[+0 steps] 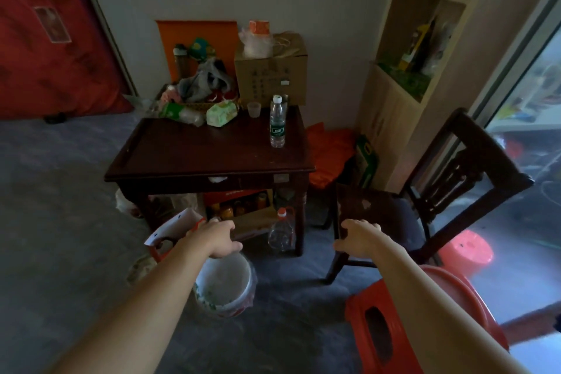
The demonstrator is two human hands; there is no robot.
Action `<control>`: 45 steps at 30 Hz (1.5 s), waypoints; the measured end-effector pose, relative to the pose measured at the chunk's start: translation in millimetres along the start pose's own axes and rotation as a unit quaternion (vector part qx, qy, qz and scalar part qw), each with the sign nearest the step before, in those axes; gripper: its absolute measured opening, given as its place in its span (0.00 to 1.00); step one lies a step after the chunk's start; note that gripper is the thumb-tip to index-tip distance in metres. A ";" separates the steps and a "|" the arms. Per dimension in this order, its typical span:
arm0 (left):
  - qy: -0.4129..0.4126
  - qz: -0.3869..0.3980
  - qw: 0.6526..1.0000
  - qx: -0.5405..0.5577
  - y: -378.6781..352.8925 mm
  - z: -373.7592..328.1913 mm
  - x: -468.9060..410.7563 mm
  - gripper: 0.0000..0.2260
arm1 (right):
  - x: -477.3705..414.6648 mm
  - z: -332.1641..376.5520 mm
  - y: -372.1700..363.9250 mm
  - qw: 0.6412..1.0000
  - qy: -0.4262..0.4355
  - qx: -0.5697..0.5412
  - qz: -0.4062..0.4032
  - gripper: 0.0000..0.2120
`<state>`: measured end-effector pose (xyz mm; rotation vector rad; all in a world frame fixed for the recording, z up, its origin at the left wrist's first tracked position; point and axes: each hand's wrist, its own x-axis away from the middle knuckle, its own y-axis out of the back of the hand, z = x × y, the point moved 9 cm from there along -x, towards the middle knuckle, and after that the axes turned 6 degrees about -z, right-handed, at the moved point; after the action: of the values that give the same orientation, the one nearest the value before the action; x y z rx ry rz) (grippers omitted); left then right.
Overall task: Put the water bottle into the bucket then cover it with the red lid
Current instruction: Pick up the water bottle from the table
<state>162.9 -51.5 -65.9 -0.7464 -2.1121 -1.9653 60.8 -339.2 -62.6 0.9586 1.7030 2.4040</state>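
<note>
A clear water bottle [277,122] with a white cap and green label stands upright on the dark wooden table [194,158], near its right side. On the floor in front of the table sits a white bucket [225,282], uncovered. My left hand [217,240] hovers over the bucket's far rim, palm down, fingers loosely apart, holding nothing. My right hand [361,240] is level with it, over the front edge of a chair seat, also holding nothing. A round red lid [455,291] lies at lower right, partly hidden by my right forearm.
A dark wooden chair [440,191] stands right of the table. A red plastic stool [376,331] is near my right arm, another [467,252] behind the chair. A red-capped bottle [282,234] sits under the table. A cardboard box [271,76], cup and clutter fill the table's back.
</note>
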 end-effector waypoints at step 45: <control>-0.024 0.024 0.999 0.027 89.8 -3.7 -280.9 0.27 | -242.1 85.6 75.6 0.999 -0.033 0.012 0.022 0.23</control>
<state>445.6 -123.4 -109.9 -0.8340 -2.1437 -1.8767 322.6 -387.7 -90.1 1.0769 1.7103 2.3557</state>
